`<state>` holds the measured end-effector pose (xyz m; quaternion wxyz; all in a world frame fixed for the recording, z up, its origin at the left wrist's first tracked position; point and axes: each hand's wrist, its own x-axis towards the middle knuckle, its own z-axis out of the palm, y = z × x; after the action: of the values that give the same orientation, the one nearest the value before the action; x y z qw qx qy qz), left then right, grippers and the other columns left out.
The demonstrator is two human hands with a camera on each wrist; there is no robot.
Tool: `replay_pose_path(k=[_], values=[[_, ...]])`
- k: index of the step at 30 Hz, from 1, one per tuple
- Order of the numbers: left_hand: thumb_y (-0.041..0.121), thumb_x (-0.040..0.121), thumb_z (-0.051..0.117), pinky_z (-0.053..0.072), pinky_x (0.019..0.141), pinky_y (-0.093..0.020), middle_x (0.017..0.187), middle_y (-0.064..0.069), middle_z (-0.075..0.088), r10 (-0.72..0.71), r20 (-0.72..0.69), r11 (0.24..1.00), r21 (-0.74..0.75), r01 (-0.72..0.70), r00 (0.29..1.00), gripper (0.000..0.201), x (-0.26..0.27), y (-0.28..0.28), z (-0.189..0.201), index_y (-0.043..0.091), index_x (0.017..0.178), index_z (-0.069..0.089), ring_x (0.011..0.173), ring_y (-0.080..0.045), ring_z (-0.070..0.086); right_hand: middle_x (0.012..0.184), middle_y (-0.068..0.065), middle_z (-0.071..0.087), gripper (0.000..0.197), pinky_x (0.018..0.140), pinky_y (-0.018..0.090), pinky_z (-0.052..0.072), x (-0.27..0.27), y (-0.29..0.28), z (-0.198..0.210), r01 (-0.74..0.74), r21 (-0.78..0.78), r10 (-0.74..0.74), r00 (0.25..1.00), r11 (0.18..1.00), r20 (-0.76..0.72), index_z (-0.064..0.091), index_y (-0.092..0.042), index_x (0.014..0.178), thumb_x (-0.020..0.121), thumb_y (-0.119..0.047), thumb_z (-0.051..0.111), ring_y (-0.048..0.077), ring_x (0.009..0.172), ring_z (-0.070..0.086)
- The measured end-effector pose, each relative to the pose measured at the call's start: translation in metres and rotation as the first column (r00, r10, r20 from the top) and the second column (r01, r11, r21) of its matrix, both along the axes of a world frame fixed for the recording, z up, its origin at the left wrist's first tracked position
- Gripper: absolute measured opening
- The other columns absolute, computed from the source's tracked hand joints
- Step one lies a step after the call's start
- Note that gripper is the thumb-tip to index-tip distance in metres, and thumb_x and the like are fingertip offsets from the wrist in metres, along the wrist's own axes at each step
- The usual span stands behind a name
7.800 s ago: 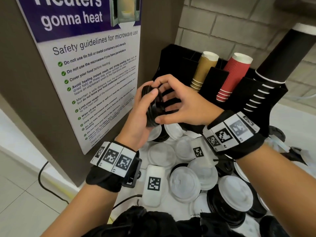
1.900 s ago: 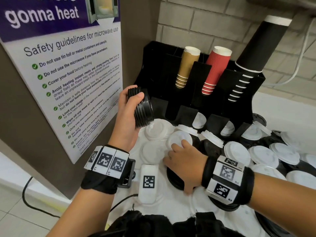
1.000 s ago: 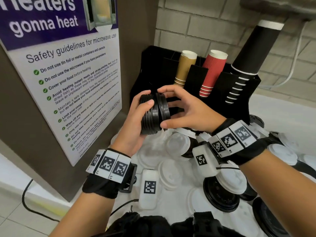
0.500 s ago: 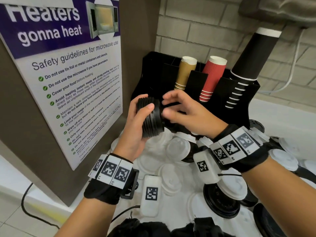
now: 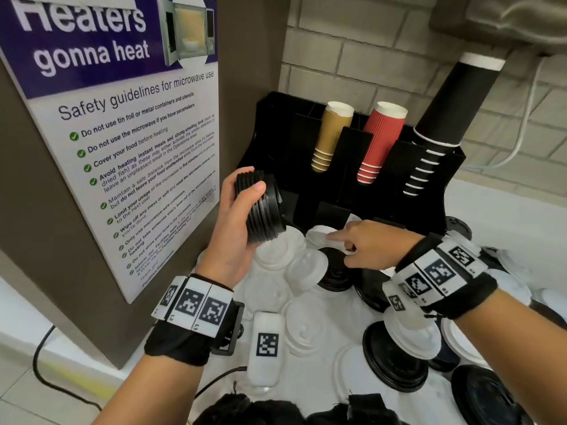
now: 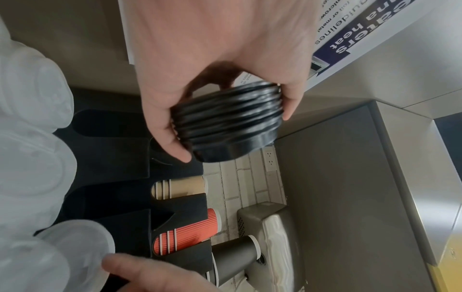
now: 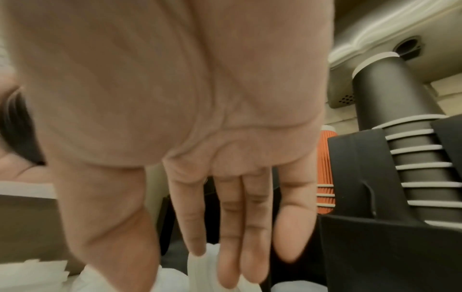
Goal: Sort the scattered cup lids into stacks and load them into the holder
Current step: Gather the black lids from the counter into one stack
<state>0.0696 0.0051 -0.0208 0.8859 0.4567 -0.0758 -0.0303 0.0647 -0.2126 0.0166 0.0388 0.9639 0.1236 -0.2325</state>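
Observation:
My left hand (image 5: 250, 182) grips a stack of black lids (image 5: 260, 207) on its side, raised in front of the black holder (image 5: 362, 191). The left wrist view shows thumb and fingers curled round the black lid stack (image 6: 230, 122). My right hand (image 5: 342, 250) is low over the counter, fingers straight. Its fingertips (image 7: 197, 251) touch a white lid (image 5: 320, 236) lying partly over a black lid (image 5: 334, 271). White lids (image 5: 276, 250) and black lids (image 5: 395, 363) lie scattered on the white counter.
The holder carries stacks of brown cups (image 5: 331, 136), red cups (image 5: 380, 139) and black cups (image 5: 445, 118). A brown panel with a microwave poster (image 5: 122, 148) stands close on the left. A white tagged device (image 5: 267, 345) lies near my left wrist.
My right hand has let go of the black stack and dropped to the lids on the counter. The left hand still holds the stack, now a little further left.

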Motion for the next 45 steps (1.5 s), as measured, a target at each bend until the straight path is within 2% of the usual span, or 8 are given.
replay_pose_path(k=[8, 12, 22, 24, 26, 30, 36, 45], values=[[0.033, 0.078, 0.061, 0.056, 0.061, -0.036, 0.108, -0.002, 0.06, -0.017, -0.005, 1.0, -0.004, 0.017, 1.0, 0.045, -0.002, -0.002, 0.001, 0.029, 0.122, 0.052, 0.089, -0.016, 0.065, 0.137, 0.008, 0.042, 0.085, 0.102, 0.035, 0.041, 0.004, 0.009, -0.023, 0.018, -0.014, -0.019, 0.998, 1.0, -0.054, 0.025, -0.026, 0.149, 0.079, -0.033, 0.074, 0.025, 0.125, 0.044], [0.033, 0.076, 0.064, 0.055, 0.063, -0.035, 0.113, -0.004, 0.06, -0.028, 0.0, 1.0, 0.002, 0.028, 1.0, 0.052, -0.001, 0.0, 0.0, 0.028, 0.125, 0.05, 0.093, -0.019, 0.064, 0.122, 0.003, 0.044, 0.073, 0.088, 0.029, 0.045, 0.011, 0.011, -0.021, -0.026, 0.007, 0.026, 0.998, 1.0, -0.064, 0.038, -0.031, 0.14, 0.077, -0.028, 0.075, 0.023, 0.116, 0.049], [0.033, 0.077, 0.062, 0.055, 0.062, -0.032, 0.108, 0.0, 0.06, -0.008, -0.015, 1.0, 0.023, 0.009, 1.0, 0.043, 0.001, -0.001, -0.007, 0.034, 0.12, 0.054, 0.086, -0.012, 0.064, 0.127, 0.003, 0.029, 0.086, 0.097, 0.04, 0.038, 0.008, 0.008, 0.009, -0.043, -0.254, 0.13, 0.933, 0.966, 0.337, 0.029, -0.043, 0.142, 0.067, -0.052, 0.07, 0.026, 0.118, 0.032], [0.033, 0.078, 0.061, 0.054, 0.061, -0.031, 0.105, 0.0, 0.06, -0.013, -0.011, 0.999, 0.03, 0.014, 1.0, 0.047, 0.0, -0.002, -0.005, 0.032, 0.123, 0.051, 0.084, -0.011, 0.064, 0.12, 0.002, 0.03, 0.085, 0.094, 0.04, 0.042, 0.007, 0.003, 0.019, -0.031, -0.111, 0.075, 0.903, 0.993, 0.424, 0.034, -0.04, 0.138, 0.064, -0.048, 0.074, 0.025, 0.114, 0.034], [0.033, 0.077, 0.06, 0.053, 0.062, -0.031, 0.102, 0.001, 0.062, -0.028, -0.018, 0.999, 0.026, 0.029, 0.999, 0.047, -0.001, -0.004, -0.003, 0.03, 0.123, 0.051, 0.084, -0.012, 0.063, 0.11, -0.001, 0.033, 0.078, 0.084, 0.03, 0.048, 0.006, -0.001, 0.03, -0.069, 0.287, -0.064, 0.902, 0.955, 0.428, 0.04, -0.035, 0.131, 0.063, -0.034, 0.079, 0.02, 0.103, 0.041], [0.034, 0.076, 0.058, 0.054, 0.062, -0.033, 0.107, 0.001, 0.063, -0.151, -0.027, 0.987, 0.045, 0.152, 0.988, 0.042, -0.006, -0.011, 0.0, 0.032, 0.118, 0.055, 0.089, -0.014, 0.063, 0.109, -0.007, 0.048, 0.066, 0.068, 0.022, 0.054, -0.004, 0.005, 0.041, -0.05, 0.851, -0.122, 0.984, 0.523, 0.133, 0.042, -0.03, 0.119, 0.068, -0.007, 0.078, 0.005, 0.092, 0.06], [0.036, 0.078, 0.057, 0.053, 0.076, -0.044, 0.127, -0.008, 0.058, -0.229, -0.024, 0.969, 0.087, 0.23, 0.973, 0.045, -0.016, -0.017, 0.003, 0.032, 0.122, 0.052, 0.106, -0.023, 0.061, 0.121, 0.002, 0.046, 0.068, 0.075, 0.051, 0.054, -0.018, 0.025, 0.036, -0.099, 0.879, 0.0, 0.994, 0.466, 0.112, 0.041, -0.025, 0.121, 0.067, 0.002, 0.072, 0.022, 0.102, 0.059], [0.037, 0.077, 0.06, 0.056, 0.066, -0.036, 0.123, -0.007, 0.058, -0.183, 0.003, 0.981, 0.069, 0.182, 0.983, 0.045, -0.019, -0.025, 0.001, 0.036, 0.121, 0.052, 0.099, -0.022, 0.063, 0.117, 0.002, 0.048, 0.067, 0.07, 0.038, 0.057, -0.026, 0.026, 0.033, -0.137, 0.88, -0.059, 0.981, 0.455, 0.183, 0.042, -0.024, 0.12, 0.069, -0.003, 0.08, 0.018, 0.098, 0.061]])
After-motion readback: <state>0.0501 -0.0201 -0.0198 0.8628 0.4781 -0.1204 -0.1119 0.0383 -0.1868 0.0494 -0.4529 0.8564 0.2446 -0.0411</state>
